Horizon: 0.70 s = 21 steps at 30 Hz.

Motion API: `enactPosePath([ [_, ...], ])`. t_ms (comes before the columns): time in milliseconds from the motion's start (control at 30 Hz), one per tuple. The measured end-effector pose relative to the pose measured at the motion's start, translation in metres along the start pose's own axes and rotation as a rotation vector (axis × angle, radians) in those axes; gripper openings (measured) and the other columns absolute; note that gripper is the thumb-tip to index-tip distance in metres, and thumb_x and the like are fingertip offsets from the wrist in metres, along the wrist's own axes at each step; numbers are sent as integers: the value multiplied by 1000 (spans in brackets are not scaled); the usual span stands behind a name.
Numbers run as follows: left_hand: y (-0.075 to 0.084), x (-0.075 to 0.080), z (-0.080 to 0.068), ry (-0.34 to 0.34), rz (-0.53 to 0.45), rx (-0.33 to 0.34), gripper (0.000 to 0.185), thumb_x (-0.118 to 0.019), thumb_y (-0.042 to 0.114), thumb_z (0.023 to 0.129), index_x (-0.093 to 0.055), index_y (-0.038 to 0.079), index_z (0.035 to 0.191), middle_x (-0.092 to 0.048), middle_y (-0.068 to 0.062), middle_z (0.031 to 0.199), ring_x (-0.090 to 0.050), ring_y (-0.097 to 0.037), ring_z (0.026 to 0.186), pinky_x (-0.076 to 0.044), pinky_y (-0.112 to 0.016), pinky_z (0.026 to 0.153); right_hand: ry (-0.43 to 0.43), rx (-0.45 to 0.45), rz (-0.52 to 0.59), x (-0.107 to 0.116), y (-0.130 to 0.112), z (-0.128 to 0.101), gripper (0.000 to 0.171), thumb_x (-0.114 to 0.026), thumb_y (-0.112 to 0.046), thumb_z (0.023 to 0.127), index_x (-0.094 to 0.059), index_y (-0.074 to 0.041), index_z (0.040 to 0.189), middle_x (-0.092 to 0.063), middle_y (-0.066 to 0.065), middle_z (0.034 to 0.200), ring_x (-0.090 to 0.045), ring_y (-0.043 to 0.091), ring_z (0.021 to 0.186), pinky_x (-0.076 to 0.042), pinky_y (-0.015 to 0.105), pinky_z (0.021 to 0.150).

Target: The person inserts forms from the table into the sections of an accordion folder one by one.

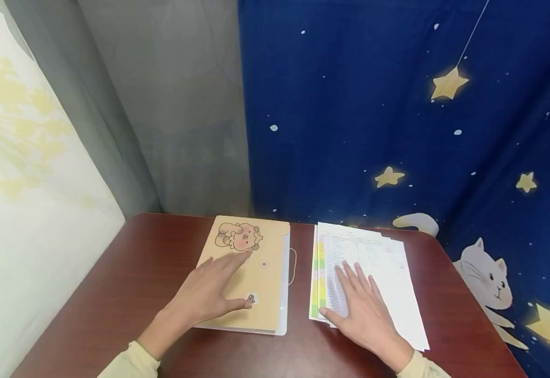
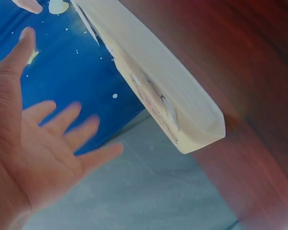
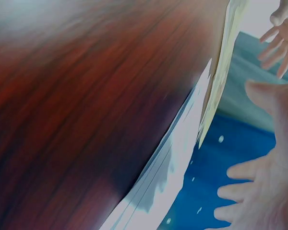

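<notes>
In the head view, a tan document folder lay in the lower middle of the frame on a dark reddish-brown wooden table. A cartoon bear was printed near its top, a pale strip showed along its right side, and a thin cord looped out from that edge. Just to the right, in the lower right of centre, lay an uneven stack of printed sheets, its left margin banded in yellow, green and pink.

The left hand hung over the folder's left half, fingers apart and thumb spread toward the lower middle of the frame, clamped on nothing; the left wrist view showed it clear of the folder, which slanted across the upper middle there. The right hand hung over the sheets, fingers and thumb likewise apart and gripping nothing; in the right wrist view a gap separated it from the stack, whose surface carried a shadow.

Pale sleeves covered both wrists' lower ends. Behind the table, a grey curtain filled the upper left of centre, and a navy star-printed curtain the upper right.
</notes>
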<state>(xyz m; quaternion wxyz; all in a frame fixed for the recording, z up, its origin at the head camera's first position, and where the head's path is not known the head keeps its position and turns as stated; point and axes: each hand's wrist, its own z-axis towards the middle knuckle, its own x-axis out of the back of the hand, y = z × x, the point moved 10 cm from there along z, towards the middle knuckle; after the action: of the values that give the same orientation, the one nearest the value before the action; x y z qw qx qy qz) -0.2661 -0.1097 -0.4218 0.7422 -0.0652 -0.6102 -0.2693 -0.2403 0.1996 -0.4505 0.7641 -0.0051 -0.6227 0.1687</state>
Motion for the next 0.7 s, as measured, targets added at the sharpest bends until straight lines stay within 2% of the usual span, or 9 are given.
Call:
enactPosePath([
  [67, 3, -3, 1, -25, 23, -17, 101, -87, 68, 74, -45, 36, 159, -65, 10, 148, -64, -17, 135, -48, -50, 114, -38, 31, 5, -6, -9, 2, 102, -76, -70, 84, -43, -11, 161, -38, 14, 170, -28, 42, 161, -25, 68, 125],
  [133, 6, -6, 1, -45, 29, -37, 95, -89, 66, 72, -52, 35, 155, -70, 10, 140, -69, -16, 127, -51, -46, 110, -71, 57, 13, -10, -17, 2, 101, -76, -71, 83, -45, -13, 160, -39, 12, 170, -28, 41, 161, -25, 67, 125],
  [233, 11, -10, -1, -67, 25, -77, 93, -91, 63, 70, -57, 32, 151, -66, 9, 146, -64, -19, 135, -51, -49, 111, -105, 78, 27, -16, -26, 2, 98, -74, -72, 84, -49, -12, 157, -38, 12, 170, -26, 41, 162, -24, 67, 126],
  [433, 14, -17, -5, -130, -7, -92, 108, -93, 64, 66, -47, 33, 159, -48, 3, 165, -45, -28, 154, -44, -66, 114, -130, 100, 51, -24, -40, 3, 93, -74, -69, 86, -52, -10, 155, -39, 13, 170, -26, 40, 162, -23, 64, 128],
  [533, 17, -19, -5, -148, -20, -90, 112, -94, 63, 65, -45, 34, 160, -44, 3, 168, -43, -28, 156, -43, -65, 115, -129, 114, 60, -26, -47, 4, 94, -74, -68, 87, -51, -10, 156, -40, 13, 169, -27, 39, 162, -22, 63, 128],
  [700, 26, -21, -7, -150, -31, -132, 110, -94, 62, 66, -47, 30, 160, -46, 1, 166, -46, -30, 154, -47, -58, 114, -131, 169, 64, -30, -63, 7, 91, -72, -67, 89, -51, -8, 155, -43, 13, 167, -29, 41, 161, -23, 63, 128],
])
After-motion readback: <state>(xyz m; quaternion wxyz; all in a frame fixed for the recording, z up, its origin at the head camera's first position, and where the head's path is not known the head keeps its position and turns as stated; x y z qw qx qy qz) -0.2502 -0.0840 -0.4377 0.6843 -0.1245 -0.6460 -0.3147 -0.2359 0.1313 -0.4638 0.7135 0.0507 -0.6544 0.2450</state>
